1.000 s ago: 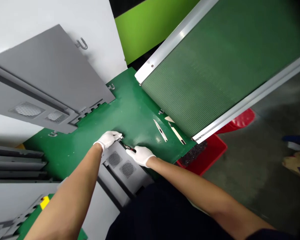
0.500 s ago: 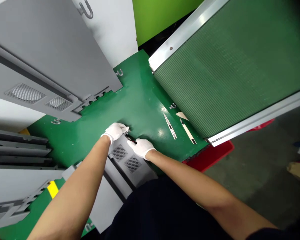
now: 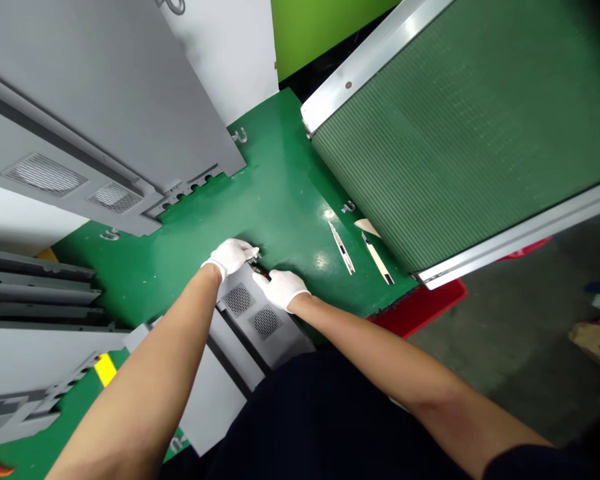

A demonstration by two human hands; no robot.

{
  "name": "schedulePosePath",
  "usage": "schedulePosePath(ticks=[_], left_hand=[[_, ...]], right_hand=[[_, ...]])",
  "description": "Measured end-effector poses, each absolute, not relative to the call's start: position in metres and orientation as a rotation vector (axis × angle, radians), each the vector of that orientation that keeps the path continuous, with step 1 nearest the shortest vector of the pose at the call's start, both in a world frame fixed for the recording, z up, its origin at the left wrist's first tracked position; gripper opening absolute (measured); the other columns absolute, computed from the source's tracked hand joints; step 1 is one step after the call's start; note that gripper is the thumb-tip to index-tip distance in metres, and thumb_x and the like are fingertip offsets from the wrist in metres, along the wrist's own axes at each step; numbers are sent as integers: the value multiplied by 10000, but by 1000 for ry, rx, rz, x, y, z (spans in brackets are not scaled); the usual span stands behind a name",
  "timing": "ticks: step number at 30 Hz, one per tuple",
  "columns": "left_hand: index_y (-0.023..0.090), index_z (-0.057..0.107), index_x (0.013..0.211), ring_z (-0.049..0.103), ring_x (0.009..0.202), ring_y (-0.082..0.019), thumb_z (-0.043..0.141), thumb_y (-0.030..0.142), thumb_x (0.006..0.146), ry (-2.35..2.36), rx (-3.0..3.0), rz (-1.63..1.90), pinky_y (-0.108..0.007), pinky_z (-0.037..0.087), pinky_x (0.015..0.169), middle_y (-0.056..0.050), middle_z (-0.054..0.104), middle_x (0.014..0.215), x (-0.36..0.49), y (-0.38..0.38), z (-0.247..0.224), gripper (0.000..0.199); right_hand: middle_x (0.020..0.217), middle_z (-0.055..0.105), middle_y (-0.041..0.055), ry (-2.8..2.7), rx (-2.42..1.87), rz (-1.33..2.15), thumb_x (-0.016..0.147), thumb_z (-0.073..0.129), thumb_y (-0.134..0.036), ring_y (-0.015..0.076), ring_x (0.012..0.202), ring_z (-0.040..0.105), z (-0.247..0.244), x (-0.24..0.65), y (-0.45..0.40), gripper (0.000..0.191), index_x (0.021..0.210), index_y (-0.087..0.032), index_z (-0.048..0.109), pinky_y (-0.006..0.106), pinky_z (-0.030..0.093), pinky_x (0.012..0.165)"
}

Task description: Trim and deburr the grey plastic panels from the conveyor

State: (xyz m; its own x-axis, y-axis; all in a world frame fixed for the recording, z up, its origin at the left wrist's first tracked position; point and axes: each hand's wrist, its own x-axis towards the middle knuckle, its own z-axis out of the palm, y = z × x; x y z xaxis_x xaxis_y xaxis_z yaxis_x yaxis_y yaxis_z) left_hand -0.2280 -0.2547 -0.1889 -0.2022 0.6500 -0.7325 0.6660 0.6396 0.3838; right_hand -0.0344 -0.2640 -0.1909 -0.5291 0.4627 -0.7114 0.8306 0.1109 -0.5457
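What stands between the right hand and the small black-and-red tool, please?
Nothing visible stands between them. The gloved right hand has its fingertips at the small black-and-red tool, which lies at the edge of the grey panel. The gloved left hand is just beside it; whether either hand grips it is hard to tell.

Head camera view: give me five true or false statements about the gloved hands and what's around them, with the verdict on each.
The left hand wears a white glove: true.
The right hand is bare: false, it also wears a white glove.
A small black-and-red object sits between the hands: true.
The ribbed green panel has a red frame: false, its frame is silver metal.
Two slim white strips lie on the green bench: true.
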Motion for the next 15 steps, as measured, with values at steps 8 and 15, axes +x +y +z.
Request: schedulePosePath(ticks=[8, 15], left_hand=[[204, 786, 909, 638, 771, -204, 601, 548, 816, 1895, 1076, -49, -302, 460, 719, -59, 760, 862, -228, -253, -189, 402], [202, 785, 912, 635, 769, -206, 613, 545, 805, 1905, 1063, -46, -309, 463, 730, -67, 763, 893, -228, -253, -192, 398]], right_hand=[[1071, 731, 203, 2042, 1247, -1355, 911, 133, -788, 349, 1045, 684, -195, -37, -264, 865, 1078, -155, 698, 448, 507, 889], [1054, 736, 220, 2040, 1220, -1338, 900, 114, -801, 344, 1034, 685, -188, -38, -259, 933, 1077, -120, 726, 420, 501, 882]])
